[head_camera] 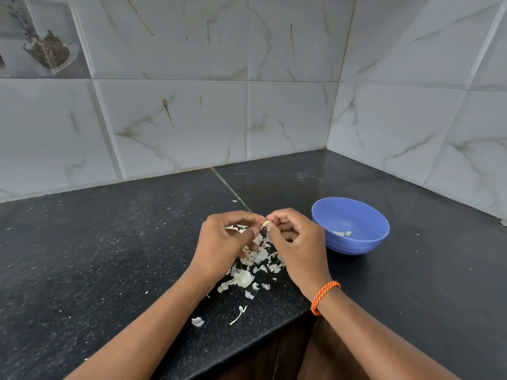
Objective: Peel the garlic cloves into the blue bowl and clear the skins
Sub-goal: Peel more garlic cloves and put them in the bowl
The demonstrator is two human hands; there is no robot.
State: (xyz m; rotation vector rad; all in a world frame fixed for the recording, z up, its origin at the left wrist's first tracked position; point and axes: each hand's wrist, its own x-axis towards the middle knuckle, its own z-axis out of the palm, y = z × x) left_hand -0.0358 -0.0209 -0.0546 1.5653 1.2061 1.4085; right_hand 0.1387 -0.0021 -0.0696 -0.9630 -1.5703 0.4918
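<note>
A garlic clove point(265, 224) is pinched between the fingertips of my left hand point(223, 242) and my right hand point(297, 246), just above the black counter. Both hands have curled fingers meeting at the clove. Under and between the hands lies a heap of papery garlic skins point(258, 259), with a bigger husk piece point(242, 279) toward the counter's front. The blue bowl point(351, 226) stands to the right of my right hand and holds a few pale peeled cloves point(341, 233).
The black granite counter point(109, 242) runs into a tiled corner at the back and right. Stray skin bits point(198, 321) and a thin stem strand point(239, 314) lie near the front edge point(260, 341). An orange band is on my right wrist.
</note>
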